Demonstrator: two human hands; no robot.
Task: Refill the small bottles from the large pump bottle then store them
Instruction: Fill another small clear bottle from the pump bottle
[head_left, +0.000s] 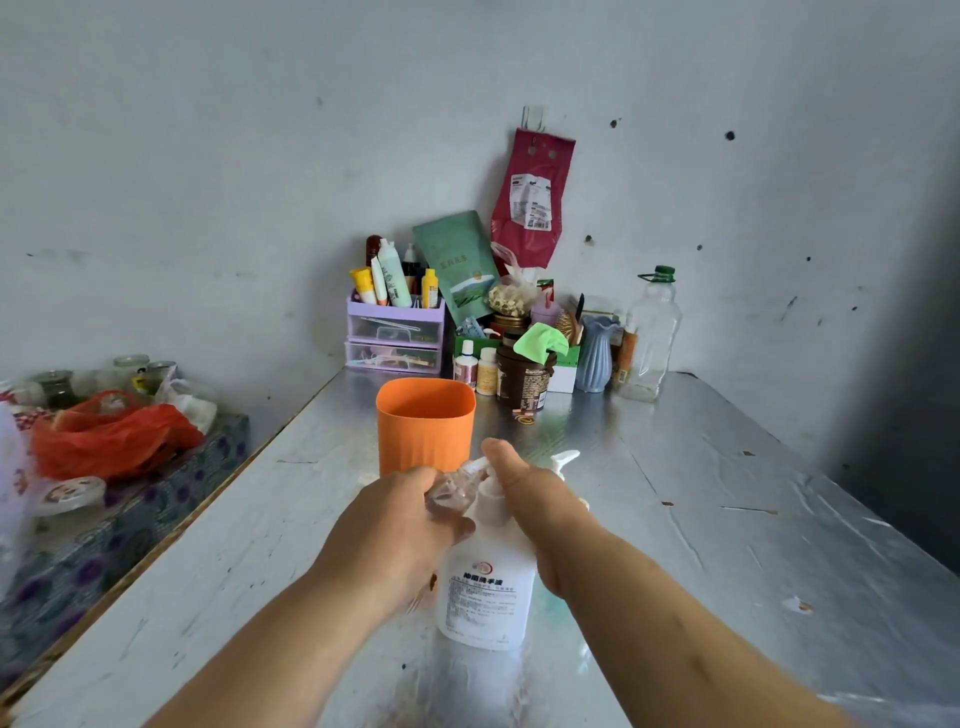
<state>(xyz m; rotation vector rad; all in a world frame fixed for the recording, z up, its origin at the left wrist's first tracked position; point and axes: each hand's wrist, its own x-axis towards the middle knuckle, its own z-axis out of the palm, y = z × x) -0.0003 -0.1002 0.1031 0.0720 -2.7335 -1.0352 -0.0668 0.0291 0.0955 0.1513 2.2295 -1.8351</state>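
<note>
A large white pump bottle with a printed label stands on the foil-covered table. My left hand grips a small clear bottle, tilted, right at the pump's spout. My right hand lies over the pump head, thumb up and fingers curled behind it. A second white pump nozzle sticks out just behind my right hand; its bottle is hidden. An orange ribbed cup stands open-topped directly behind the hands.
At the back corner are a purple drawer organiser with tubes, a brown jar, small pill bottles, a blue vase and a clear empty bottle. A lower surface on the left holds an orange plastic bag and jars.
</note>
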